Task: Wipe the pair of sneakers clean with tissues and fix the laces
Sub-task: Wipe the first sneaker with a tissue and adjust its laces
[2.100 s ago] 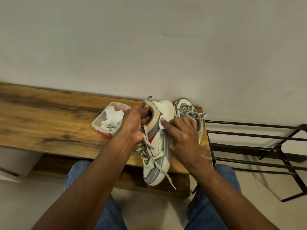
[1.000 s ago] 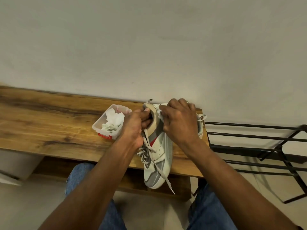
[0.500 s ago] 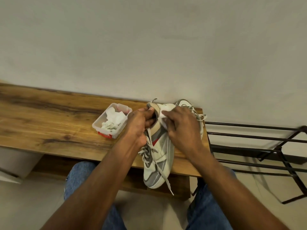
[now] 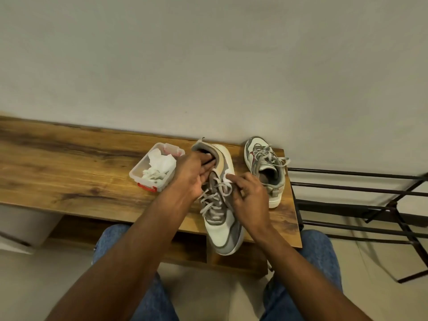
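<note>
Head cam: wood bench vs plain wall, metal rack rt.

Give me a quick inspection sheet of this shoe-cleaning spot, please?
Surface: wooden bench against a pale wall.
Job's things: near sneaker overhanging the front edge, laces loose; second sneaker behind it; tissue on the near sneaker.
Clutter: plastic tub of crumpled tissues.
Hands: left hand grips the near sneaker's collar; right hand pinches the tissue.
Cables: nothing seen.
Surroundings: black metal rack to the right.
</note>
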